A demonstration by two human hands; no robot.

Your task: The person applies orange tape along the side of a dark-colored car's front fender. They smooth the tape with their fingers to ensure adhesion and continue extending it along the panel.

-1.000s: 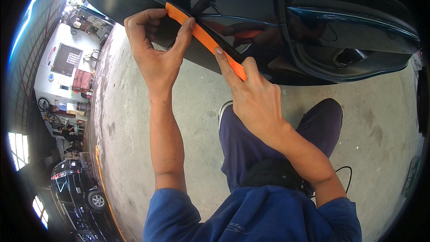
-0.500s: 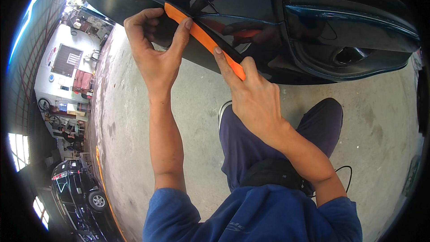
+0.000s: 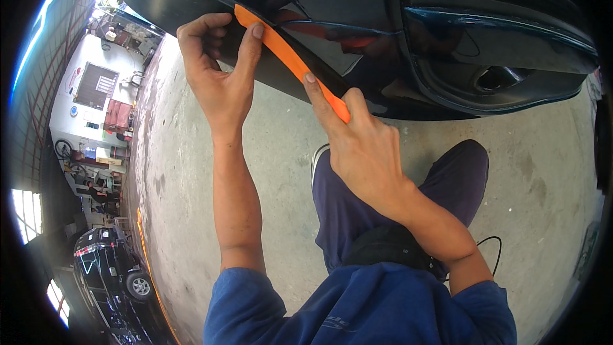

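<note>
A narrow, flat orange strip (image 3: 287,55) lies slantwise along the lower edge of a glossy dark car bumper (image 3: 357,0). My left hand (image 3: 220,83) is at the strip's upper end, its thumb pressed on the orange face. The other left fingers curl beside the bumper's edge, their tips partly hidden. Farther down, my right hand (image 3: 364,147) holds the strip's lower end, with the thumb laid along it and the fingers bent around it. What lies behind the strip is hidden.
A dark recess with a round lamp (image 3: 501,78) is in the bumper to the right. My knees are below it over a concrete floor (image 3: 172,172). At the far left are a parked black vehicle (image 3: 105,275), a bicycle (image 3: 64,149) and a white wall (image 3: 83,70).
My left thumb has shifted slightly left and up along the orange strip. The strip's lower end sits a little lower, and my right hand has moved down slightly with it.
</note>
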